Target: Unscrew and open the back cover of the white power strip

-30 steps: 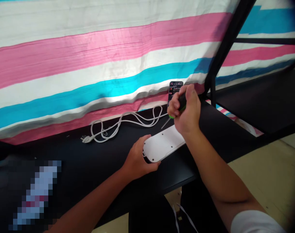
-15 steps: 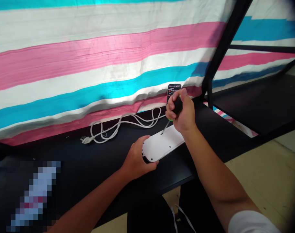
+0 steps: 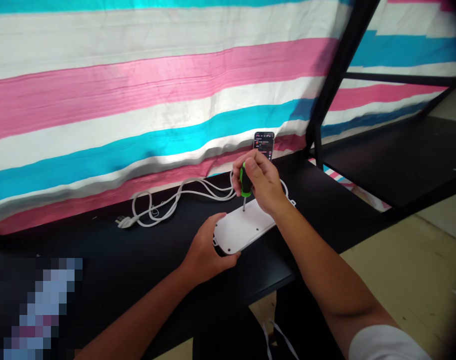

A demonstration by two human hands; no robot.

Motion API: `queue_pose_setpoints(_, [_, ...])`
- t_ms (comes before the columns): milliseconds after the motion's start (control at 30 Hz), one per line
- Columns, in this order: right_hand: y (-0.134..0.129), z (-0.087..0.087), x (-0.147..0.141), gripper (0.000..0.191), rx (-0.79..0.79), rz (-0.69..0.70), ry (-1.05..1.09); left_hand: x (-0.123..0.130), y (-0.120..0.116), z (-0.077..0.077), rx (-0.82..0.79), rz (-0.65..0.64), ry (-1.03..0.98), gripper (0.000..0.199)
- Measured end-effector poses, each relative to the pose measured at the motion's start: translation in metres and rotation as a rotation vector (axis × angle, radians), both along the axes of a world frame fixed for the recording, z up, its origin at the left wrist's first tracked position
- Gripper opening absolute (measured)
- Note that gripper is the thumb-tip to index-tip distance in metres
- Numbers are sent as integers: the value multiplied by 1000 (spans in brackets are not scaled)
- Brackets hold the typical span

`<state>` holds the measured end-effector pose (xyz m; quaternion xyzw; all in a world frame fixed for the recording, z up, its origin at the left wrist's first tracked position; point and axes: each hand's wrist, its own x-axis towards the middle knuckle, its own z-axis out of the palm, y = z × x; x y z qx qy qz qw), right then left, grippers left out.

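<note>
A white power strip point(image 3: 246, 227) lies on the black tabletop with its screwed underside facing up. My left hand point(image 3: 207, 245) grips its near left end, thumb on the front side and fingers over the back. In my right hand point(image 3: 260, 180) is a screwdriver point(image 3: 245, 185) with a black and green handle. Its shaft stands nearly upright, the tip at a screw hole near the back edge of the strip. Small dark screw holes show along the underside. Part of the strip's right end is hidden by my right wrist.
A white cord point(image 3: 182, 197) with a plug point(image 3: 124, 221) lies looped behind the strip. A phone point(image 3: 264, 142) leans against the striped cloth point(image 3: 145, 100) at the back. Black frame posts point(image 3: 327, 90) rise to the right. A pixelated patch covers the lower left.
My right hand has turned, bringing the screwdriver from a slant to nearly upright and showing more of its handle. The left hand keeps its hold. The whole view has shifted slightly.
</note>
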<state>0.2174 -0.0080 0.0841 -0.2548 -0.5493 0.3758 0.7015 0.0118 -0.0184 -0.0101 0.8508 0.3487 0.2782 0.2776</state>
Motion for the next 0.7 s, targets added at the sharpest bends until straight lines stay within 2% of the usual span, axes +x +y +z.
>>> queue_pose_setpoints(133, [2,1,1,49,-98,18,96,0,0,0,-4,-1,8,87])
queue_pose_setpoints(233, [5,0,1,43,-62,-4,184,0,0,1,6,-8,0,85])
queue_pose_setpoints(433, [9,-4,-3,40,-42,-42,56,0,1,3,-39,3,21,86])
queue_pose_setpoints(567, [11,-7,-3,49,-79,-4,124,-1,2,3,-44,10,35,87])
queue_pose_setpoints(700, [10,-7,-5,45,-49,-68,99,-2,3,5,-15,11,53,87])
